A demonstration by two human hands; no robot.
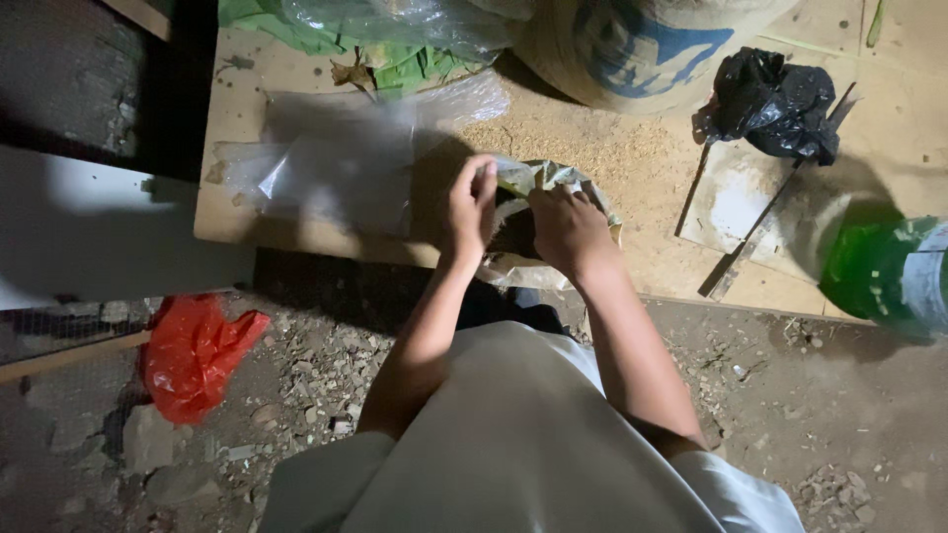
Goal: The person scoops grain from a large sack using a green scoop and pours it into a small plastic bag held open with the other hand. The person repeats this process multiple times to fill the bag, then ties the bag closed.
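As both hands (pixel 523 212) grip, bag (pixel 553 183) between

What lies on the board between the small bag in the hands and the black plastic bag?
Head view: only scattered sawdust-like grains on the board between small bag and black bag.

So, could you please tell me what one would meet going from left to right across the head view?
Crumpled red plastic bag → clear flat plastic bags → left hand → right hand on the small open plastic bag of dark material → crumpled black plastic bag → green plastic container.
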